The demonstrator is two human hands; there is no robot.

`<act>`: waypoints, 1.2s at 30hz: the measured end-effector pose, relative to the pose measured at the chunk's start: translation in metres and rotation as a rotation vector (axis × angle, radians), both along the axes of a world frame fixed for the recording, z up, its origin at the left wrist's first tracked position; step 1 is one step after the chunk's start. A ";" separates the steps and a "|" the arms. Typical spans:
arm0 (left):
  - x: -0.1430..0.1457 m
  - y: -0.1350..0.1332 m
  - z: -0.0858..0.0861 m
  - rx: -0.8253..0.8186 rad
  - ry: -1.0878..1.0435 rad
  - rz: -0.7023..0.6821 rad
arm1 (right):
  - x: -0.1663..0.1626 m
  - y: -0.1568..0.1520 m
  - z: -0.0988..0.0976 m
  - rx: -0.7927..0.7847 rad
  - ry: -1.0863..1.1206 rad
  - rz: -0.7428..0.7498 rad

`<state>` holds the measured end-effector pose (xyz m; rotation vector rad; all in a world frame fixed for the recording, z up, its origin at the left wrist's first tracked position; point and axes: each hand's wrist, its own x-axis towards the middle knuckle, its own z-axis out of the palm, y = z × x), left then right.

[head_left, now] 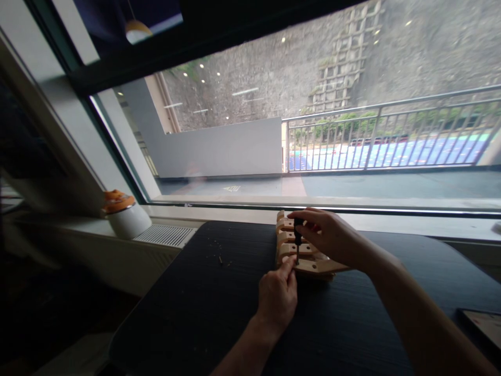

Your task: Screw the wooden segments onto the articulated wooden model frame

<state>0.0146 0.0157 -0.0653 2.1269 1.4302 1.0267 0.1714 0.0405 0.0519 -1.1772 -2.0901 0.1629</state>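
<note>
The right hand [332, 237] grips a screwdriver [298, 233] over the wooden piece [307, 267]. The left hand [277, 297] touches its near corner — finger hold unclear from here.

A black table [203, 313] with rounded corners and a faintly grained top is standing just beside the windowsill. Near its far edge a pale wooden rack [287, 248] is resting, its slats running side by side. To its left, light crumbs [214, 244] are lying scattered around a small dark stub [220, 259]. At the right, a flat, dark-rimmed thing [485, 326] is lying, partly cut off from view.
</note>
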 end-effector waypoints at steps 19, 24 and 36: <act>0.006 0.000 -0.003 0.015 -0.008 0.063 | 0.002 0.002 -0.002 -0.025 0.021 0.026; 0.010 0.001 -0.006 -0.028 -0.146 0.036 | 0.001 0.001 0.000 -0.023 0.018 0.015; 0.012 0.003 -0.010 -0.032 -0.229 0.013 | -0.004 0.003 -0.002 0.034 0.035 -0.032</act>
